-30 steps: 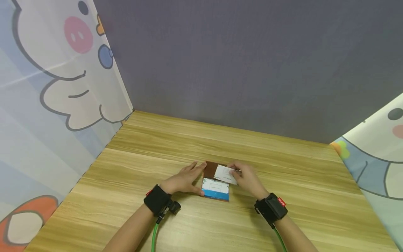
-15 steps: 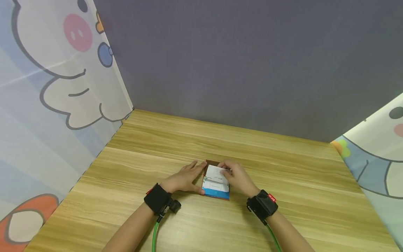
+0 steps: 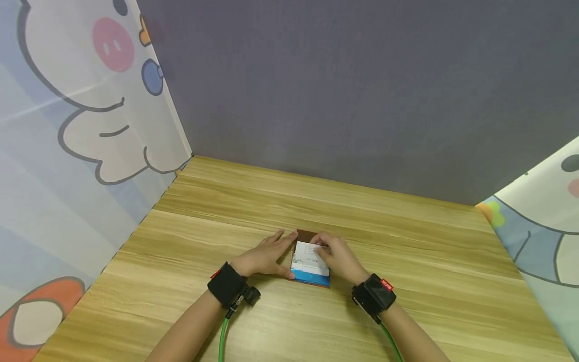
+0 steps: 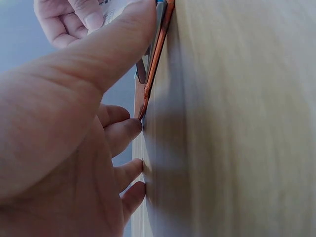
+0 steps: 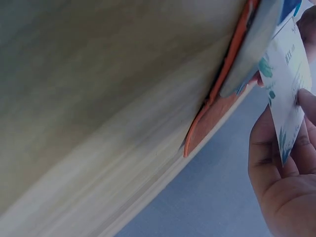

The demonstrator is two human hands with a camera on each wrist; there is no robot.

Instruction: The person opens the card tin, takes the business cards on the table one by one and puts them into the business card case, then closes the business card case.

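Note:
A brown card holder with an orange-brown edge lies spread on the table. Blue and white cards fill its near half. My right hand pinches a white card with printed text and green leaves between thumb and fingers. That card is tilted, its near edge overlapping the blue and white cards. Flat at the holder's left side, my left hand touches its far corner with a fingertip and its near corner with the thumb. The left fingers are spread.
The wood-grain table spreads around both hands. A grey panel stands along its far edge, with cartoon-printed curtains at the sides. Each wrist wears a black camera strap with a green cable.
My right hand has moved left and slightly nearer with the white card, bringing it over the near half of the card holder. My left hand has stayed in place.

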